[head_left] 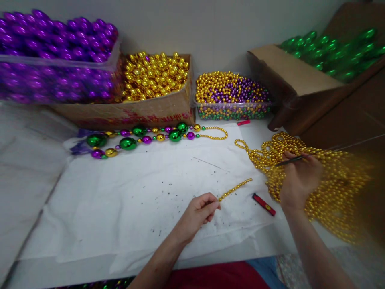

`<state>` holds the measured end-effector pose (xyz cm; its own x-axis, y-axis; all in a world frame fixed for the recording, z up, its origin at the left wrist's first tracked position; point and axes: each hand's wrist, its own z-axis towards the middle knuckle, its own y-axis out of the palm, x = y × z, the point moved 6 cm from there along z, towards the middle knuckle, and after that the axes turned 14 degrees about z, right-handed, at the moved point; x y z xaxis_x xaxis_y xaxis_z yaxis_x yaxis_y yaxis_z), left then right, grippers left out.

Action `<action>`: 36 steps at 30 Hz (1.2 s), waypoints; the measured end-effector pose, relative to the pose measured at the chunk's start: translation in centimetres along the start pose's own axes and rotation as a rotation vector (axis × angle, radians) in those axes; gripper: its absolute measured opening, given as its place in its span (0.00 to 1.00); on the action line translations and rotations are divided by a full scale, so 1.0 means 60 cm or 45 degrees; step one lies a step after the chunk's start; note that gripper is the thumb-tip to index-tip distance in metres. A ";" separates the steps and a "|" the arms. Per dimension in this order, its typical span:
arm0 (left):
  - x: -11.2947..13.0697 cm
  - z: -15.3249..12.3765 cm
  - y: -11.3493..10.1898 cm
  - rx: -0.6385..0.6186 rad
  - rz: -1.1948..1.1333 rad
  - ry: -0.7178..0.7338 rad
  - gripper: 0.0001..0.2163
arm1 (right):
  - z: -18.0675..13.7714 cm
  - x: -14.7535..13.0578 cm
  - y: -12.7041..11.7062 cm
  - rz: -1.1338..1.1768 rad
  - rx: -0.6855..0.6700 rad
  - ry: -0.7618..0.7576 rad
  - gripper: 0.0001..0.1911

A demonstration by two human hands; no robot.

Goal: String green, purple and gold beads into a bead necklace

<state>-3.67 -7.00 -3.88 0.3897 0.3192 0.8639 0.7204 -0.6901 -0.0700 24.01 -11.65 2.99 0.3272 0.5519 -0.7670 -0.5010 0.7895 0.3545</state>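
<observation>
My left hand (200, 212) is closed in a pinch on one end of a short strand of gold beads (236, 188). The strand's free end points up and right over the white cloth (126, 200). Between the fingers of my right hand (299, 182) is a slim dark pointed tool (289, 161), its tip toward the left; I cannot tell its exact kind. That hand is over a heap of long gold bead strands (333, 204), blurred on the right. Between the hands lies a small red and black packet (264, 204).
A necklace of green, purple and gold beads (128, 143) lies behind. Along the back stand a tub of purple beads (60, 60), a box of gold beads (129, 112), a tub of small mixed beads (231, 105) and a carton of green beads (306, 76). A thin needle-like piece (210, 163) and dark specks lie on the cloth.
</observation>
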 end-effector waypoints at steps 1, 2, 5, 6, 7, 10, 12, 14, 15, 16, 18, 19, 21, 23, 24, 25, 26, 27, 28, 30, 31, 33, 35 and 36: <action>0.000 0.001 0.000 -0.001 -0.006 0.001 0.10 | 0.004 0.005 0.002 0.103 0.057 0.077 0.18; 0.001 0.001 0.000 -0.005 -0.010 0.002 0.10 | 0.009 0.006 0.004 0.166 0.101 0.131 0.18; 0.003 0.000 -0.001 -0.006 -0.028 -0.008 0.10 | 0.025 -0.016 0.006 0.196 0.162 0.142 0.18; 0.003 0.000 -0.002 0.002 -0.046 -0.015 0.10 | 0.027 -0.029 0.006 0.182 0.155 0.130 0.18; 0.004 -0.001 -0.003 0.009 -0.076 -0.021 0.10 | 0.026 -0.041 0.006 0.159 0.120 0.147 0.19; 0.007 0.001 -0.005 0.026 -0.208 -0.013 0.10 | -0.012 -0.049 0.007 0.050 -0.227 0.529 0.21; 0.009 0.005 -0.005 0.029 -0.275 0.002 0.10 | -0.079 -0.037 0.001 0.001 -0.630 1.006 0.25; 0.011 0.008 -0.004 0.018 -0.316 0.016 0.10 | -0.155 -0.033 -0.018 0.050 -0.932 1.377 0.30; 0.011 0.009 -0.003 0.009 -0.333 0.022 0.10 | -0.189 -0.034 -0.028 0.087 -1.049 1.524 0.31; 0.012 0.009 -0.001 -0.003 -0.349 0.027 0.10 | -0.218 -0.037 -0.036 0.125 -1.144 1.645 0.33; 0.013 0.010 0.003 -0.024 -0.372 0.036 0.11 | -0.257 -0.045 -0.043 0.176 -1.277 1.809 0.35; 0.013 0.010 0.005 -0.035 -0.375 0.036 0.11 | -0.268 -0.049 -0.042 0.196 -1.315 1.853 0.35; 0.013 0.009 0.009 -0.056 -0.368 0.032 0.12 | -0.277 -0.056 -0.032 0.201 -1.334 1.896 0.33; 0.013 0.008 0.014 -0.073 -0.347 0.023 0.12 | -0.276 -0.059 -0.018 0.177 -1.314 1.908 0.29; 0.012 0.007 0.016 -0.080 -0.335 0.018 0.12 | -0.274 -0.058 -0.012 0.155 -1.301 1.907 0.28; 0.012 0.006 0.018 -0.087 -0.321 0.013 0.12 | -0.271 -0.057 -0.007 0.132 -1.286 1.894 0.27; 0.012 0.005 0.020 -0.091 -0.305 0.009 0.12 | -0.269 -0.056 -0.001 0.120 -1.279 1.875 0.27; 0.012 0.003 0.021 -0.092 -0.287 0.004 0.12 | -0.266 -0.054 0.004 0.113 -1.269 1.852 0.28; 0.011 0.003 0.022 -0.092 -0.271 -0.001 0.12 | -0.263 -0.053 0.008 0.110 -1.261 1.836 0.29; 0.010 0.001 0.022 -0.091 -0.251 -0.008 0.11 | -0.261 -0.050 0.012 0.090 -1.233 1.823 0.31; 0.009 0.001 0.022 -0.091 -0.247 -0.011 0.11 | -0.261 -0.050 0.011 0.069 -1.218 1.824 0.31; 0.007 0.000 0.021 -0.088 -0.247 -0.009 0.11 | -0.264 -0.048 0.004 0.003 -1.182 1.826 0.30; 0.005 0.001 0.018 -0.075 -0.239 -0.001 0.11 | -0.267 -0.046 -0.009 -0.055 -1.140 1.809 0.28; 0.004 0.001 0.016 -0.068 -0.229 0.004 0.12 | -0.267 -0.043 -0.016 -0.070 -1.120 1.794 0.27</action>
<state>-2.85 -7.56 -3.74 0.2556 0.4389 0.8614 0.7468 -0.6555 0.1124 10.80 -18.12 -3.90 -0.3293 -0.5157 -0.7910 -0.9434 0.1456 0.2978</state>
